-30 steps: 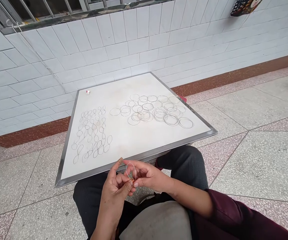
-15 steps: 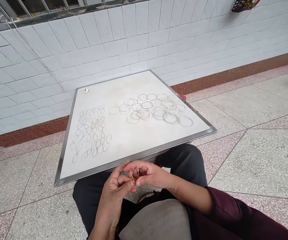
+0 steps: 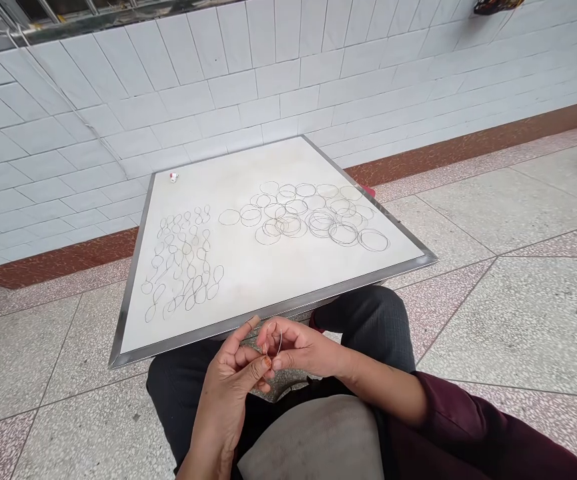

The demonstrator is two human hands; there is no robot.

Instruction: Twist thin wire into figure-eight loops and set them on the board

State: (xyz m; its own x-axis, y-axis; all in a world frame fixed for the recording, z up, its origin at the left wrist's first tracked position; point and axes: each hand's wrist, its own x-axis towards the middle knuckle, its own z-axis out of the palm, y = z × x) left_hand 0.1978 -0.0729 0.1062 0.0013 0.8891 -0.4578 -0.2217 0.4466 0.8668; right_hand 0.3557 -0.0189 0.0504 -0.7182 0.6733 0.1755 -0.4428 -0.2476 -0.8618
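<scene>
Left hand and right hand are both closed, thumbs and fingertips pinching a thin wire loop at its lower end, just short of the near edge of a metal-framed white board. Board carries round wire rings at right and figure-eight wire loops at left
</scene>
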